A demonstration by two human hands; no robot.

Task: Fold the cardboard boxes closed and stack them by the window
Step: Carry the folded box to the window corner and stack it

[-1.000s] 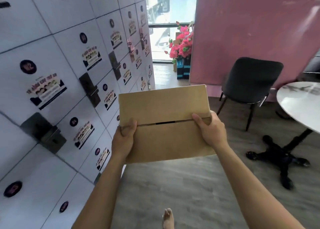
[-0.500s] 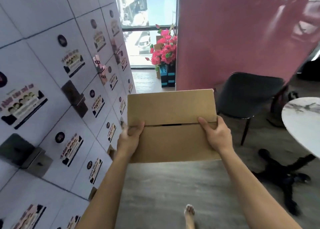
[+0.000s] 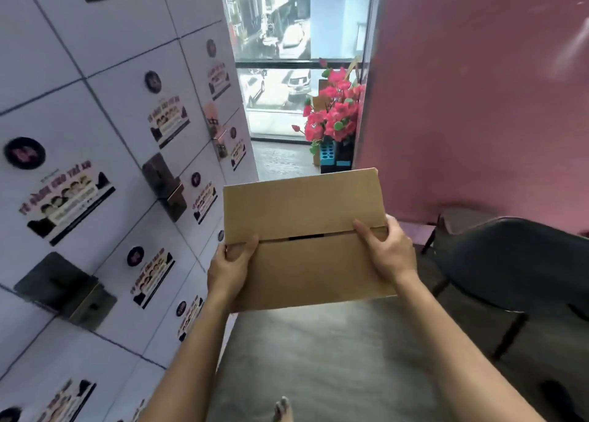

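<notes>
A brown cardboard box is being held up in the air in front of the person, above the grey wooden floor, with its top facing the camera. Its two top flaps are folded down and meeting along a seam across the middle, where a thin dark gap is showing.

The left hand is gripping the box at its left edge, the thumb lying on top right at the seam and the fingers hidden underneath. The right hand is gripping the right edge in the same way, its thumb pressing on the seam and the other fingers curling over the side. Both bare forearms are reaching in from the bottom of the view, and the toes of a bare foot are showing at the lower edge.

A wall of white lockers with stickers and dark metal latches is running along the left, just beside the box. Straight ahead, past the box, a tall window is looking out on a street with parked cars. At its foot, on the right, pink artificial flowers are standing over a blue and black container. A pink wall is filling the right side, and a dark chair is standing near it, to the right of the box.
</notes>
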